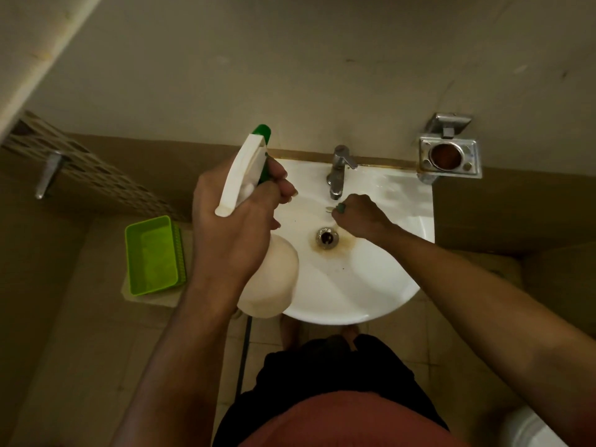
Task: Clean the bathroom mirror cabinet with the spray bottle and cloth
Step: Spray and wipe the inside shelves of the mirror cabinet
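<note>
Head view: left hand [232, 227] grips spray bottle [267, 282]; right hand [358, 217] fisted over sink [403, 279].

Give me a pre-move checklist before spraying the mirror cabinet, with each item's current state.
1. Spray bottle in hand: ok, the left hand grips its neck.
2. Finger on the trigger: cannot tell.
3. Nozzle aimed at the cabinet: cannot tell, the cabinet is not in view.
4. Cloth ready: not ok, none visible.
5. Right hand free: not ok, it pinches a small green item over the sink.
</note>
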`<control>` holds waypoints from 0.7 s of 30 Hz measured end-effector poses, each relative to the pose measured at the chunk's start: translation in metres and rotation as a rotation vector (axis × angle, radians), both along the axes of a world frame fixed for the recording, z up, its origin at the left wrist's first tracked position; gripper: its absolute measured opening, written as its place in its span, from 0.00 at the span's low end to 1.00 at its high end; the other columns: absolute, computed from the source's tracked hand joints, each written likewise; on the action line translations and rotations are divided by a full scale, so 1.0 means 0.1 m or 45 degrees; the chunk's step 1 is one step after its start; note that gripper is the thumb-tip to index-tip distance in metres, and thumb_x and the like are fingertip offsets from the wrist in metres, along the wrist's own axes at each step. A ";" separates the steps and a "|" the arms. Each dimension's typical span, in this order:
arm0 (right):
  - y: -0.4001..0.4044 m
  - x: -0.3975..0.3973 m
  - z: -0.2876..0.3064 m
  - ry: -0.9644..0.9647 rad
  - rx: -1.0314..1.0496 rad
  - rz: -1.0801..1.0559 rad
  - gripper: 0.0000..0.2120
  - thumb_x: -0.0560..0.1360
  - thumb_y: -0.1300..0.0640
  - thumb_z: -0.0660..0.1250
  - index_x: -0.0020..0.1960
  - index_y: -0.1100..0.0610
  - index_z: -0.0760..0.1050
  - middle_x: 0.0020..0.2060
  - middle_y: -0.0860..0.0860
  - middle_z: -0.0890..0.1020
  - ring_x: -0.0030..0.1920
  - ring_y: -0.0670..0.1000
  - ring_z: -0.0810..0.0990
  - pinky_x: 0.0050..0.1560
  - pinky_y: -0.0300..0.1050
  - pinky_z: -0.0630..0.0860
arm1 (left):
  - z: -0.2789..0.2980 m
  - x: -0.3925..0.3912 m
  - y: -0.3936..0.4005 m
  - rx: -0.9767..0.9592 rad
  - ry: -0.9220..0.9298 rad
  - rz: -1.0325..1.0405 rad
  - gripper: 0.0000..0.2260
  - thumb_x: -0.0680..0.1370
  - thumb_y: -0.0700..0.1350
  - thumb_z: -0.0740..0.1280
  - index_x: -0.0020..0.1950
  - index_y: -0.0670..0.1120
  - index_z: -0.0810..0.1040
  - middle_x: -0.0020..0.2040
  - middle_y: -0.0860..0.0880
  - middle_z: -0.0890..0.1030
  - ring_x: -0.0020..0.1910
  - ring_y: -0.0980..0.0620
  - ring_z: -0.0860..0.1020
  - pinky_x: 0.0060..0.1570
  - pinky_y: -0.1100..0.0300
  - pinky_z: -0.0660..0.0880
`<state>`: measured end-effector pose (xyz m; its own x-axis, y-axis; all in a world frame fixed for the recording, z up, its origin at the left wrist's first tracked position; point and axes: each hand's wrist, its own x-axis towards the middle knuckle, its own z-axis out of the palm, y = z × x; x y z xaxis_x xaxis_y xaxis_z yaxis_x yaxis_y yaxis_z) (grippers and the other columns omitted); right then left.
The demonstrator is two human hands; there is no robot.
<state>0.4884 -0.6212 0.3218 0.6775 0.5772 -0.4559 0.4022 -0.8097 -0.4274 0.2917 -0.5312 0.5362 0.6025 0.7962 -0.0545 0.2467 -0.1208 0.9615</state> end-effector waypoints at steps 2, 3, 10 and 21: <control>0.04 0.02 0.19 -0.008 0.098 -0.038 0.12 0.77 0.49 0.64 0.45 0.58 0.74 0.41 0.54 0.77 0.41 0.55 0.78 0.35 0.42 0.69 | 0.00 -0.01 0.00 0.002 0.001 0.007 0.08 0.75 0.34 0.65 0.47 0.42 0.82 0.39 0.49 0.85 0.41 0.54 0.84 0.33 0.62 0.79; 0.05 0.01 0.28 -0.027 0.168 -0.060 0.12 0.77 0.49 0.63 0.43 0.58 0.73 0.38 0.53 0.77 0.38 0.54 0.78 0.32 0.41 0.67 | -0.01 -0.01 -0.01 0.005 0.004 0.008 0.07 0.75 0.35 0.65 0.47 0.42 0.83 0.40 0.49 0.85 0.41 0.54 0.84 0.33 0.62 0.79; 0.09 -0.26 0.11 0.007 0.141 -0.137 0.13 0.78 0.50 0.61 0.45 0.60 0.74 0.40 0.56 0.78 0.42 0.57 0.80 0.38 0.42 0.70 | -0.02 -0.01 0.01 0.027 0.016 0.002 0.08 0.74 0.36 0.65 0.48 0.42 0.82 0.40 0.49 0.85 0.41 0.54 0.84 0.33 0.64 0.77; 0.07 -0.33 -0.15 0.026 -0.043 -0.077 0.15 0.79 0.48 0.60 0.48 0.59 0.76 0.45 0.57 0.80 0.47 0.58 0.80 0.43 0.44 0.72 | -0.06 0.07 0.01 0.040 0.040 0.030 0.08 0.76 0.34 0.65 0.48 0.43 0.82 0.40 0.50 0.85 0.41 0.56 0.84 0.33 0.66 0.76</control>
<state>0.4557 -0.6146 0.3067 0.7008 0.5196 -0.4888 0.3438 -0.8464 -0.4068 0.2986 -0.5302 0.5303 0.5819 0.8119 -0.0475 0.2797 -0.1449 0.9491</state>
